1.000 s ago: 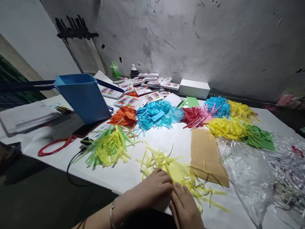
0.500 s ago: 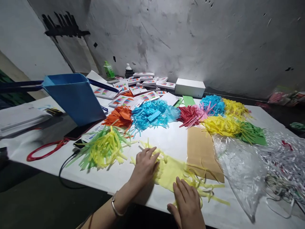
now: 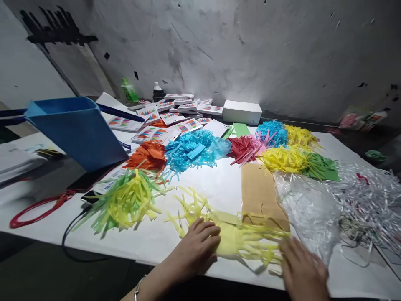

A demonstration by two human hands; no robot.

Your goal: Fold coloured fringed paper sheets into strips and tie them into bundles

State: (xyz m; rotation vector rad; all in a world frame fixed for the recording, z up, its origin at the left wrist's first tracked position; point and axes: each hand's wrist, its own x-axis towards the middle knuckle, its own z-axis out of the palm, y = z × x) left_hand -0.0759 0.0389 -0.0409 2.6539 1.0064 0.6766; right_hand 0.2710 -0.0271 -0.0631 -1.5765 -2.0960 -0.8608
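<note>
A sheet of yellow tissue paper [image 3: 227, 238] with fringed ends lies flat near the front edge of the table. My left hand [image 3: 202, 246] rests on its left part, fingers laid over the paper and thumb mostly hidden. At the right end, my right hand [image 3: 303, 265] is slightly blurred, its fingers stretched out over the tips of the fringe strips. A brown cardboard rectangle [image 3: 261, 192] sits just behind the fringe, some strips lying over its near edge. Left of the sheet is a green and yellow tassel bunch [image 3: 128, 200].
Behind are orange [image 3: 147, 158], blue [image 3: 194, 150] and red [image 3: 241, 149] tassel bunches. A clear plastic bag [image 3: 307, 209] and silvery strands [image 3: 369, 196] lie right. Left stand a blue box-shaped holder [image 3: 78, 133], red loop [image 3: 37, 213] and black cable [image 3: 64, 240]. Flat printed boxes [image 3: 156, 133] pile up behind.
My right hand has slid right, from the sheet's middle to the fringe tips. The left hand has moved slightly toward me. The fringe lies more spread out, and the view has shifted right.
</note>
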